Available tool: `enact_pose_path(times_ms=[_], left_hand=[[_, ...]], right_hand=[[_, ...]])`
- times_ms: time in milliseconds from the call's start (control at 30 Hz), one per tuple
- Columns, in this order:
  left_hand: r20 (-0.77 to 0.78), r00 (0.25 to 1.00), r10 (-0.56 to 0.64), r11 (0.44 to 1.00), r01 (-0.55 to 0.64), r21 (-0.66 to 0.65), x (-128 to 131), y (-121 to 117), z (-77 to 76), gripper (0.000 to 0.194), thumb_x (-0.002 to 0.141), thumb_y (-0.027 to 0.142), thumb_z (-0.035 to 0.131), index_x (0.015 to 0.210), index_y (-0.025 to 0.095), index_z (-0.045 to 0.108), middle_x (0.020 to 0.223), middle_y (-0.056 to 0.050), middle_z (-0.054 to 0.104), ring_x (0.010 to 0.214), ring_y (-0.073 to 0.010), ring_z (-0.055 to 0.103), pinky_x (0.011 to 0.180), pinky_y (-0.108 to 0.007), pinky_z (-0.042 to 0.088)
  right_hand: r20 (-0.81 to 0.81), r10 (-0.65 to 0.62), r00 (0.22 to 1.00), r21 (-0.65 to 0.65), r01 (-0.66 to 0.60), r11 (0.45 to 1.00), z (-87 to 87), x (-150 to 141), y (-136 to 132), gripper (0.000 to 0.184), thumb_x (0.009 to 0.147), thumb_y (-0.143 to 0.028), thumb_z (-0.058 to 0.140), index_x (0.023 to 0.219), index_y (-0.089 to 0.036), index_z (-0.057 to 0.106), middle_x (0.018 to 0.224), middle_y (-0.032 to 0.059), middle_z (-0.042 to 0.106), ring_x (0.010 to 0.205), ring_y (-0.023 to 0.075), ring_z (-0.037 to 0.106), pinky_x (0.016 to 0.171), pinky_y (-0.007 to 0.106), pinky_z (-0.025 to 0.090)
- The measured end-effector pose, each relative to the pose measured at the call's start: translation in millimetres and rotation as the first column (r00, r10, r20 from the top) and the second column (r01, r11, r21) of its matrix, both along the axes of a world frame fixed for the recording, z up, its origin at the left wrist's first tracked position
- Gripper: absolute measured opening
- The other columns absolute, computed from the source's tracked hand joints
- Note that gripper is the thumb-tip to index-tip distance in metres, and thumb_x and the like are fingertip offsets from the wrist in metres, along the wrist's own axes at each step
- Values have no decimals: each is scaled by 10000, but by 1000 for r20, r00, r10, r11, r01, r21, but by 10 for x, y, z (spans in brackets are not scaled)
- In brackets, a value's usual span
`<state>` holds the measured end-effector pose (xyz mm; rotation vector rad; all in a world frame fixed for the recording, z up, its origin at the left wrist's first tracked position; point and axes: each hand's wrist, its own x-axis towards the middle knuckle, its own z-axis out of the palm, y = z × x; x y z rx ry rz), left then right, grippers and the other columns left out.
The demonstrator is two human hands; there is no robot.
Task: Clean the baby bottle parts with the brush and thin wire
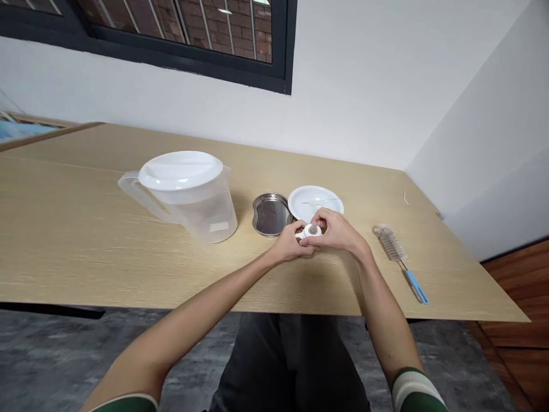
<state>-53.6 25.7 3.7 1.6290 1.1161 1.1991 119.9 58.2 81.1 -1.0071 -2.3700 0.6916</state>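
Centre frame, the left hand and right hand grip a small white plastic fitting steadily between closed fingers

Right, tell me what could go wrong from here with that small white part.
The small white plastic part sits in the fingertips of the left hand and right hand, so it could slip and roll on the wooden tabletop. The right hand is over the white plate, which it could nudge.

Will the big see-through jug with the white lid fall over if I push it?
The clear plastic jug looks light, with thin walls and seemingly nothing inside. Being tall, it might tip if pushed near its round white lid. Low down, it may just slide.
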Motion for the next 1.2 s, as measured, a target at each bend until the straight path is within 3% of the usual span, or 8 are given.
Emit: enact_pose_path(times_ms=[300,533,600,733,867,967,1067,1200], left_hand=[[-15,1000,-15,1000,15,-2,-18,33,8,488,537,338,869,922,132,650,847,-20,674,769,-177,620,681,-270,472],[14,996,-91,996,91,9,-40,32,41,533,549,283,866,1022,121,680,931,-54,711,837,-198,648,761,-296,499],[-17,997,-72,997,73,17,-48,23,53,499,548,289,861,984,127,682,903,-46,707,816,-191,642,736,-288,494],[-80,996,-41,999,43,25,-61,24,42,468,540,325,864,921,133,671,848,-27,686,758,-166,613,678,-263,474],[-57,997,-45,999,47,21,-58,43,14,474,517,323,858,899,133,651,838,-19,679,744,-159,602,677,-260,477],[-40,998,-55,998,56,28,-59,40,21,471,513,317,849,896,135,644,847,-16,679,756,-163,605,686,-260,479],[-92,995,-49,998,52,23,-63,22,44,462,555,342,846,920,138,651,867,-19,678,771,-164,604,686,-257,474],[-94,994,-55,998,56,14,-63,14,49,475,564,350,845,937,140,639,860,-18,667,763,-161,596,670,-255,466]], right_hand=[[-60,228,972,14,-227,974,-21,56,144,330,709,-422,827,859,-192,645,882,4,539,795,157,499,718,289,402],[-103,383,918,-83,-392,916,-47,172,186,372,813,-366,761,1170,-268,722,981,30,590,920,192,553,832,341,474],[-163,360,919,-125,-381,916,-89,275,250,537,810,-371,762,1328,-292,643,1085,45,627,989,212,571,915,390,483],[-261,143,955,-136,-183,974,-155,425,342,785,765,-437,799,1473,-289,494,1280,96,581,1057,237,564,998,466,470],[-225,208,952,-148,-244,958,-193,281,259,942,684,-545,834,1495,-264,446,1289,108,520,1069,243,544,994,460,482],[-133,163,978,-113,-178,977,-209,184,212,1149,534,-522,919,1522,-256,395,1303,110,476,1089,255,520,1024,475,462],[-194,119,974,-127,-145,981,-186,250,244,1083,591,-495,894,1519,-255,390,1225,88,512,1031,232,529,979,443,485],[-271,196,942,-189,-252,949,-139,288,241,929,644,-467,865,1453,-237,471,1163,69,563,942,196,554,914,401,511]])
